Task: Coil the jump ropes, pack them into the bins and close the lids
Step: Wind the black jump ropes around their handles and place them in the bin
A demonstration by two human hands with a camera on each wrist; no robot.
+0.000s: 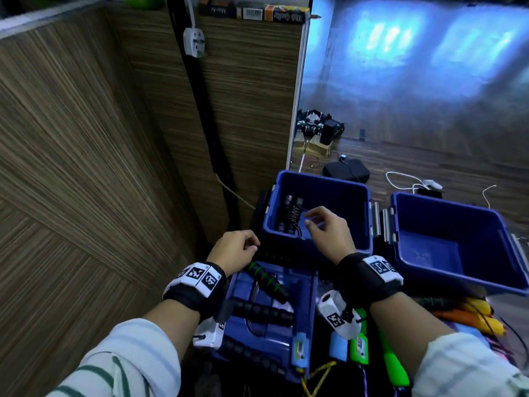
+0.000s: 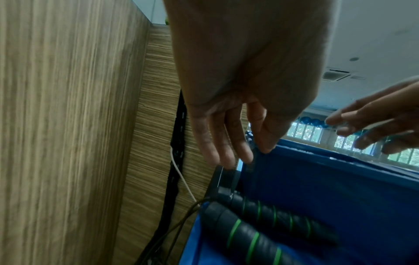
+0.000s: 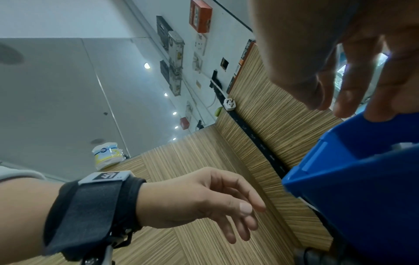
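Blue bin holds a coiled black rope; right hand above it, fingers loose, empty; left hand relaxed beside bin, gripping nothing.

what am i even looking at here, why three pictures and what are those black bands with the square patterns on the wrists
There is no robot here: a person is packing jump ropes into blue bins. The bands strap a small camera to each wrist. The big picture comes from a camera on the person's head, looking down; the other two look along each hand at its fingers.

The left hand hangs with loose fingers beside the nearer open bin, which already holds a coiled black rope. The right hand hovers over that bin's near edge. Neither has a grip on anything.

A second open bin stands to the right with nothing visible inside. In front, a rope with black, green-striped handles lies on a blue lid, with more coloured handles nearby.
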